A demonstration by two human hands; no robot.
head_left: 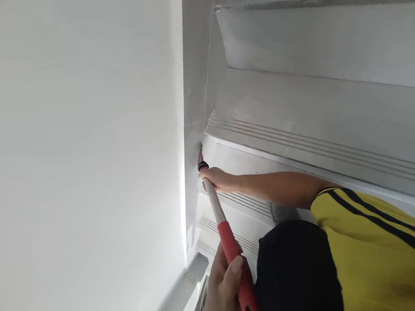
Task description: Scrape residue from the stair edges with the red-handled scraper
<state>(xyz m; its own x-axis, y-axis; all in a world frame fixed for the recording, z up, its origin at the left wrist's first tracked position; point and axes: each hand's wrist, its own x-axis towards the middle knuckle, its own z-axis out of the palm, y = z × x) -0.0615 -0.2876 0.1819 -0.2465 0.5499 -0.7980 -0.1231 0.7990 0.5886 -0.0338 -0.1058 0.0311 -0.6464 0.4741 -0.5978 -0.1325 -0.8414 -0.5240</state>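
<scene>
A long-handled scraper (pixel 216 206), with a pale metal shaft and red grip, runs from the lower middle up towards the wall. My left hand (pixel 222 285) is closed around the red grip, thumb lying along its near side. Farther up, my right hand (pixel 220 179) wraps the shaft just below a black collar (pixel 203 165). Beyond the collar, the narrow tip (pixel 201 149) lies against or very close to the grey skirting (pixel 194 128); I cannot tell whether it touches. The tip is small and its exact shape is unclear.
Grey stairs with grooved treads (pixel 316 143) fill the right side, and more steps (pixel 207 224) descend below. A white wall (pixel 79 150) covers the left. My yellow sleeve (pixel 346 212), black-clothed knee (pixel 297 267) and grey shoe (pixel 283 212) show lower right.
</scene>
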